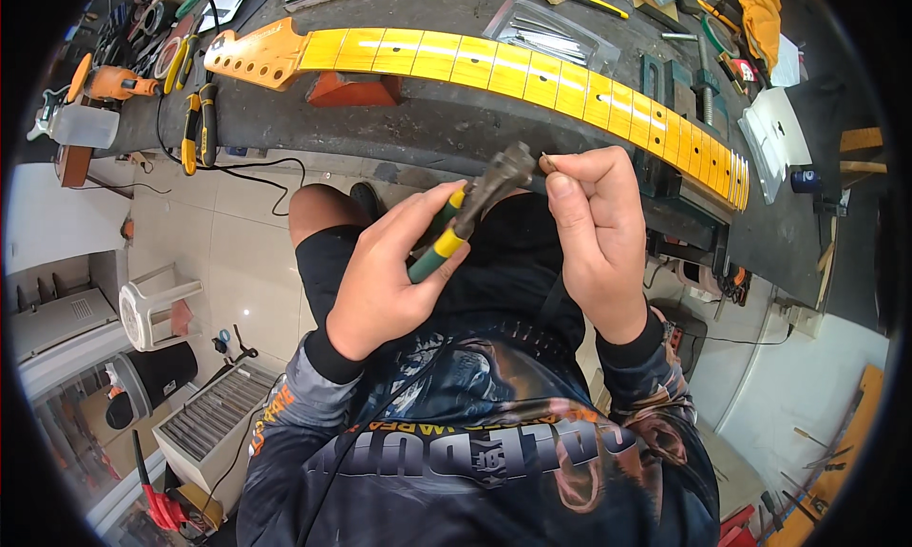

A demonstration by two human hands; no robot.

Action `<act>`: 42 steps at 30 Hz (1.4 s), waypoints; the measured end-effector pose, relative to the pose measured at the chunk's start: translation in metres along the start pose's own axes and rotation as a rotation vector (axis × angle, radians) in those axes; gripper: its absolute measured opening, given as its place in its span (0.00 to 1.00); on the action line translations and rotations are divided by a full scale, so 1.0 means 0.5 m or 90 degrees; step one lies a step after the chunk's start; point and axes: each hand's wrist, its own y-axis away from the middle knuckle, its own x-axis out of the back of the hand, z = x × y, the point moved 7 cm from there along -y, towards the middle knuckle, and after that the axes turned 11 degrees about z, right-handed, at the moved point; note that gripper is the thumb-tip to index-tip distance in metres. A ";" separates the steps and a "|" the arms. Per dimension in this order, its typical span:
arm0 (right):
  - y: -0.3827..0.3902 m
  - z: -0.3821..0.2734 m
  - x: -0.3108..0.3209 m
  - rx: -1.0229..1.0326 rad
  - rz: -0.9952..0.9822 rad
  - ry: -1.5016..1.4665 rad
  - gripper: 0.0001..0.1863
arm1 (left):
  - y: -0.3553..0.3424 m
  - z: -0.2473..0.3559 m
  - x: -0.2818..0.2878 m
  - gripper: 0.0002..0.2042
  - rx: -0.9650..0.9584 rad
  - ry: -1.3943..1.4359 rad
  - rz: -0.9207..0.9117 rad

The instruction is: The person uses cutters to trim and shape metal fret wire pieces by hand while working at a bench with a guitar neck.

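My left hand (399, 267) is wrapped round the green and yellow handles of a pair of nippers (489, 191), whose dark metal head points up and to the right. Just right of that head, my right hand (600, 243) pinches a tiny thin piece (546, 160) between thumb and forefinger; its kind is too small to make out. The nippers' jaws and the pinched fingertips are close but apart. Beyond both hands, a yellow maple guitar neck (456, 60) lies across the workbench, its headstock (255, 55) at the left with several tuner holes.
An orange-red wedge block (353, 91) props the neck near the headstock. A clear tray of fret wire pieces (551, 34) lies behind it. Yellow-black pliers (199, 129) sit at the bench's left edge. A vise (703, 91) stands on the right. A white stool (157, 305) is on the floor.
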 end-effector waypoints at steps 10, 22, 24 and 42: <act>0.002 0.000 0.000 -0.012 -0.022 -0.013 0.06 | -0.002 0.010 -0.010 0.34 0.015 -0.056 -0.034; -0.002 -0.002 0.000 0.043 -0.038 0.035 0.06 | -0.001 0.014 -0.006 0.35 0.027 -0.042 -0.035; -0.002 -0.006 0.000 0.054 -0.036 0.049 0.06 | -0.001 0.013 -0.006 0.35 0.031 -0.046 -0.045; 0.009 0.022 -0.015 -0.237 -0.065 -0.257 0.06 | 0.006 -0.043 0.003 0.17 0.180 0.343 0.133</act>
